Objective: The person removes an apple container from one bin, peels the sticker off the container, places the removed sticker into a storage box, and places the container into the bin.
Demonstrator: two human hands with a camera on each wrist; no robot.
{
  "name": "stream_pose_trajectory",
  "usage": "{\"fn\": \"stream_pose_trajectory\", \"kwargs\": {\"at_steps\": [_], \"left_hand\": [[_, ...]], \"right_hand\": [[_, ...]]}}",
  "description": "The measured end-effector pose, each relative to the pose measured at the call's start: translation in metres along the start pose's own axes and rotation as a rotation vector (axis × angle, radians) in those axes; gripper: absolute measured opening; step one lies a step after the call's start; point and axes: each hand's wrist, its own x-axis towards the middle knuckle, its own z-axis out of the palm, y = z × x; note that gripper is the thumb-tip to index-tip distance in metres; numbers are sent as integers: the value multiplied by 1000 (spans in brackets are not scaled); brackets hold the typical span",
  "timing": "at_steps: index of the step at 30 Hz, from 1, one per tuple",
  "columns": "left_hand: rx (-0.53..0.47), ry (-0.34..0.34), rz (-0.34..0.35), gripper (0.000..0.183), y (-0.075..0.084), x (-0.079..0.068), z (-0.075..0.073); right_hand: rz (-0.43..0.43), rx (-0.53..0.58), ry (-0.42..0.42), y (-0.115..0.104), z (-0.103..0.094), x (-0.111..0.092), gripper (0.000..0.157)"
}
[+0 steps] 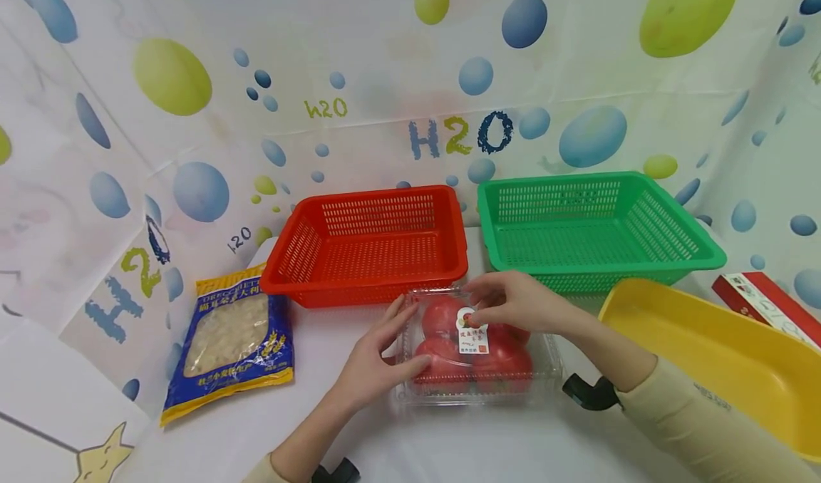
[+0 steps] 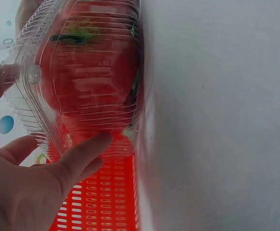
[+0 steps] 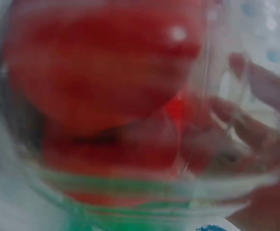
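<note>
Left hand (image 2: 27, 192) touching clear box (image 2: 34, 75), tomatoes (image 2: 84, 72) inside, red basket (image 2: 99, 199)

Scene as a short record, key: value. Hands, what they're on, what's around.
in_work: clear ribbed plastic box
contents: round red tomatoes
lid_mark: white printed label
left_hand: left hand rests on box's left side
right_hand: right hand at lid, beside label; grip unclear
behind: red perforated plastic basket, with green perforated plastic basket to its right
left_of_box: blue-and-yellow pasta bag
right_of_box: yellow plastic tub
</note>
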Motion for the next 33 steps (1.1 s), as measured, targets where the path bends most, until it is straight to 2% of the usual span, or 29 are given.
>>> {"fn": "stream_pose_trajectory", "kwargs": {"at_steps": [6,14,24,33], "left_hand": [[-31,1,-9,73,-1,-1,0],[-31,-6,-13,70,-2,0,0],[-42,2,-44,72,1,-2,2],[-49,-4,-38,72,0,-1,1]], "right_hand": [[17,-107,-25,-4,4,6,45],[16,-215,-17,-9,9,9,38],[-1,-234,-31,-12,8,11,27],[-19,-222,-61,-14,2,14,13]]}}
